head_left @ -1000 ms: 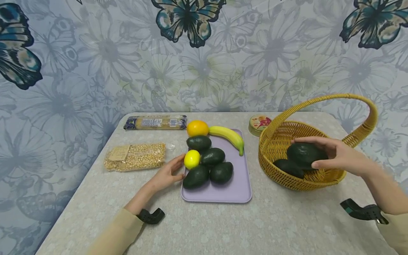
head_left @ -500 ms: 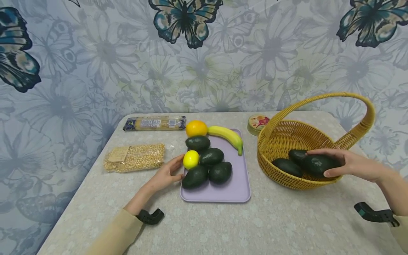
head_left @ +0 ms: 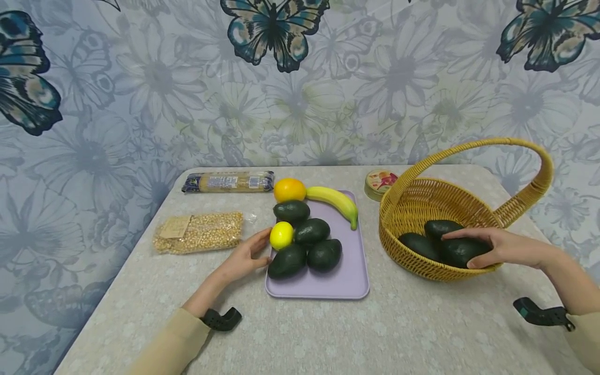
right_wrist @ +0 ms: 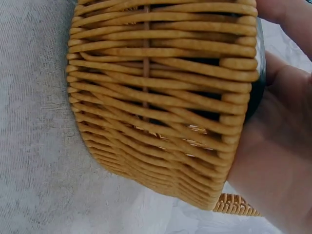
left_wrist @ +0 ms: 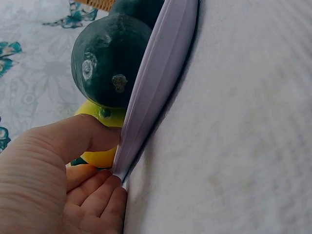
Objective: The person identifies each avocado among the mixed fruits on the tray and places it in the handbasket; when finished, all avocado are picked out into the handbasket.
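In the head view my left hand rests against the left edge of a lilac tray. The left wrist view shows its thumb and fingertips touching the rim, beside a yellow lemon. On the tray lie several dark green avocados and a banana. My right hand is inside a wicker basket, its thumb and fingers round an avocado. Two more avocados lie beside that one. The basket wall hides most of the held avocado in the right wrist view.
An orange sits at the tray's far left corner. Left of it lie a pasta packet and a bag of corn kernels. A round tin stands behind the basket, whose tall handle arches over it.
My right hand has lowered the avocado into the basket, first rightward, then slightly left against the other two. The left hand stays at the tray edge.
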`<move>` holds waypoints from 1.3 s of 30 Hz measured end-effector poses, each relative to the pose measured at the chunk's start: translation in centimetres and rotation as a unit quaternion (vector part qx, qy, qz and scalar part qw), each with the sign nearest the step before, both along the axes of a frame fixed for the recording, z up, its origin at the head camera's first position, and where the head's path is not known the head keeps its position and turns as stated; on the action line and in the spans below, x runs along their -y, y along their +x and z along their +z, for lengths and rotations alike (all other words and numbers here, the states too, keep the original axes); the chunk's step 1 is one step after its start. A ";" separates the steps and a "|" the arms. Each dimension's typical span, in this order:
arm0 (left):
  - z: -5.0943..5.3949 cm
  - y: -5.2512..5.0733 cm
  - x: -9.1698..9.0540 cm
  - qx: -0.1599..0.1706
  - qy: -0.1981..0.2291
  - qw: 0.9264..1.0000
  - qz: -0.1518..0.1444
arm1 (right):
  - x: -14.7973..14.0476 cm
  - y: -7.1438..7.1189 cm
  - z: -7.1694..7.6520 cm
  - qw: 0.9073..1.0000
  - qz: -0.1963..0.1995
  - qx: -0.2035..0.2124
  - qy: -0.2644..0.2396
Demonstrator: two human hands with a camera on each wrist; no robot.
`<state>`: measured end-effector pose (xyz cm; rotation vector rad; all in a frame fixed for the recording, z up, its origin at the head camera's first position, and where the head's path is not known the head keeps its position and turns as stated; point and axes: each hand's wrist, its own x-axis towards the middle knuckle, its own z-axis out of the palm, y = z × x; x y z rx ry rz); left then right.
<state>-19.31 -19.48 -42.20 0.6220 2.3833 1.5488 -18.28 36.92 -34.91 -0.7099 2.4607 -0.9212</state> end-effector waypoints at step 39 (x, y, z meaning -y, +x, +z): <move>-0.3 -0.2 0.2 -0.005 0.021 1.000 -0.010 | 13.1 1.7 1.8 0.890 0.145 -0.150 -0.406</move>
